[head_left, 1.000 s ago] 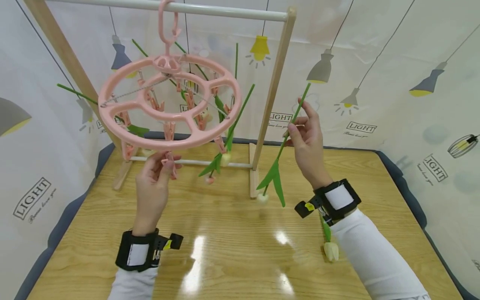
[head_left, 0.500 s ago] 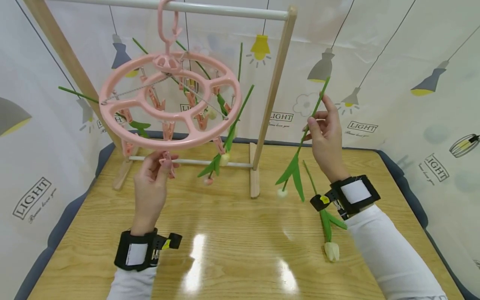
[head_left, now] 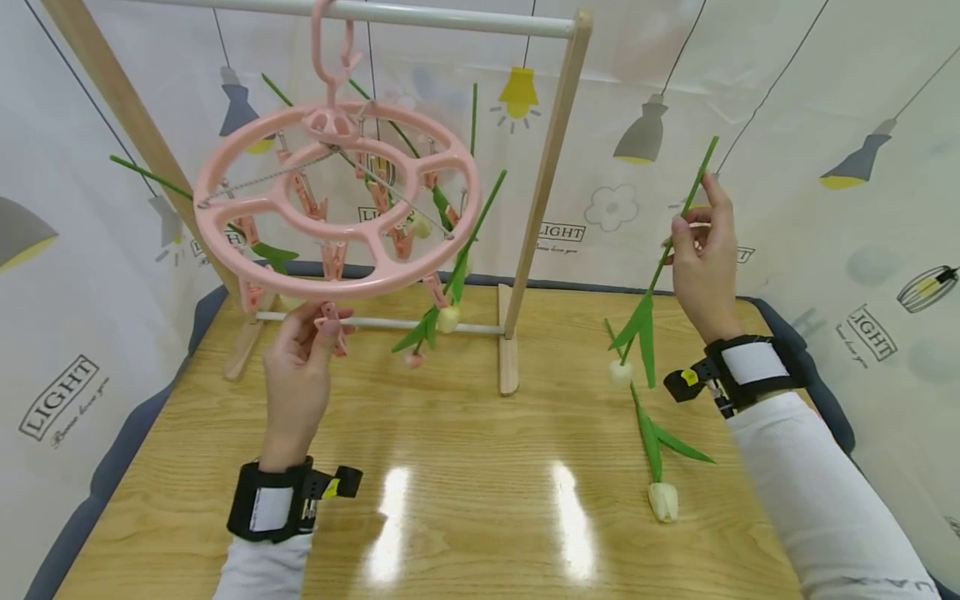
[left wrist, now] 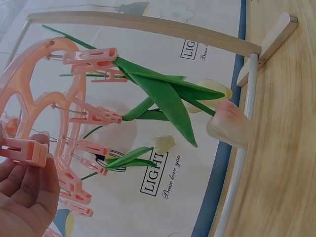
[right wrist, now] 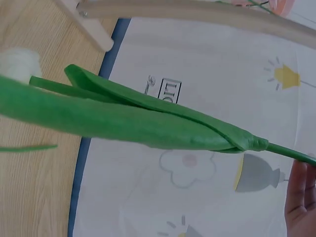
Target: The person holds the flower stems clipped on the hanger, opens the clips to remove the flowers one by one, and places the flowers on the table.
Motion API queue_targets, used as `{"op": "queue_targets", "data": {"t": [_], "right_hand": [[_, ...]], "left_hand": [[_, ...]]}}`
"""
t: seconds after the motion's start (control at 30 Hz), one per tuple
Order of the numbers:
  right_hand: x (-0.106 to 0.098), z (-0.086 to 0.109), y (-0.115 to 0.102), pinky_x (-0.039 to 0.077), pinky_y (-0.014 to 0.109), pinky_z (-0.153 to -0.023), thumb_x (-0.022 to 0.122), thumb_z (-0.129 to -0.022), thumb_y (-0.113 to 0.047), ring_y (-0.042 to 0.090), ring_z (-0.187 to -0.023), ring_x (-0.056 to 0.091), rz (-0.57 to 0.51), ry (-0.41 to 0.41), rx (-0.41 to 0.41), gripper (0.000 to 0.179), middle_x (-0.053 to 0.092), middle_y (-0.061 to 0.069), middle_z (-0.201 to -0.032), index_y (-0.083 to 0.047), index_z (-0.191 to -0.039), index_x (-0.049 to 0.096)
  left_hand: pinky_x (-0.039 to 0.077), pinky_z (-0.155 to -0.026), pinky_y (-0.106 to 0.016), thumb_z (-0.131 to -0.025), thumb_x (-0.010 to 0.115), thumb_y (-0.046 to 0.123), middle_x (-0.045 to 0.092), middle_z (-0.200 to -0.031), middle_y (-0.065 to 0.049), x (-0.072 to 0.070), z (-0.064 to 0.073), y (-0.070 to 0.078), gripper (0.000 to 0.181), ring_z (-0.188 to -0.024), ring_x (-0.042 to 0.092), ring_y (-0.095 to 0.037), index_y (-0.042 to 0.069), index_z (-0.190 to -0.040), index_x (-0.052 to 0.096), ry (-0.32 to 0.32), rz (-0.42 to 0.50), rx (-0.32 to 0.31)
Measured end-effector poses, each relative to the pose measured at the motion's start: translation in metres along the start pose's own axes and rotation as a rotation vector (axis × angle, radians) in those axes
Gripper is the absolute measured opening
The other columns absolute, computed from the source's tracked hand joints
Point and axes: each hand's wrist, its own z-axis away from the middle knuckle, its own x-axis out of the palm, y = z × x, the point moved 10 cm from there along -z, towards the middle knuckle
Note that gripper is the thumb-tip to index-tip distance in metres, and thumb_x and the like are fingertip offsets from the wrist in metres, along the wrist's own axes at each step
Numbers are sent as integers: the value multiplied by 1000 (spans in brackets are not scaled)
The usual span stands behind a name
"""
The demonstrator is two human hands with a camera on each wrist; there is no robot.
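Observation:
My left hand (head_left: 300, 375) pinches a pink clothespin (head_left: 331, 329) under the near rim of a round pink hanger (head_left: 337, 290). The same clothespin (left wrist: 27, 150) shows at the lower left of the left wrist view. Over at the right, my right hand (head_left: 705, 258) pinches the stem of a white tulip (head_left: 660, 267), whose bloom hangs downward above the table. Its green leaves (right wrist: 148, 123) span the right wrist view. Several tulips hang bloom-down from other clothespins on the hanger, among them a pink-tinged tulip (left wrist: 229, 123). Another white tulip (head_left: 663, 502) lies on the table.
The hanger hooks over the white bar (head_left: 450, 18) of a rack with wooden posts (head_left: 551, 167). Its foot (head_left: 508, 350) stands on the wooden table (head_left: 480, 467). A white printed curtain (head_left: 787, 208) surrounds the table's back and sides.
My right hand has moved to the right with the tulip, away from the rack, uncovering more of the tulip on the table. My left hand stays nearly still at the clothespin.

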Motion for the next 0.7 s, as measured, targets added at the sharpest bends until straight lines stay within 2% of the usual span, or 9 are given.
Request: {"op": "queue_targets", "data": {"t": [0.27,0.37,0.53,0.7], "right_hand": [[-17,-8,20,36,18,-63,42,-102,-8,3,-73,44,149,11,16,53,39,-14,-94,-24,-151,30],[-23,-10,29,37,18,-64,41,-101,-5,1,-73,44,218,9,26,54,38,-13,-94,-23,-151,31],[-30,-12,47,37,20,-64,39,-100,0,6,-74,43,325,-48,41,57,42,3,-97,-17,-154,27],[-34,-9,65,35,21,-59,38,-98,5,20,-74,44,399,-114,43,57,44,19,-96,-7,-153,27]], "left_hand": [[49,-65,-9,-99,50,5,68,-101,6,-1,0,2,27,-77,61,-2,-5,-123,57,1,4,17],[49,-66,-9,-99,50,5,68,-101,6,-2,0,1,27,-77,61,-3,-5,-124,57,2,2,14],[49,-66,-9,-99,51,6,67,-101,7,-2,0,0,27,-77,61,-3,-5,-123,57,4,-6,6],[50,-68,-9,-99,51,6,68,-100,7,-3,1,0,27,-78,62,-3,-5,-123,58,8,13,0]]}}
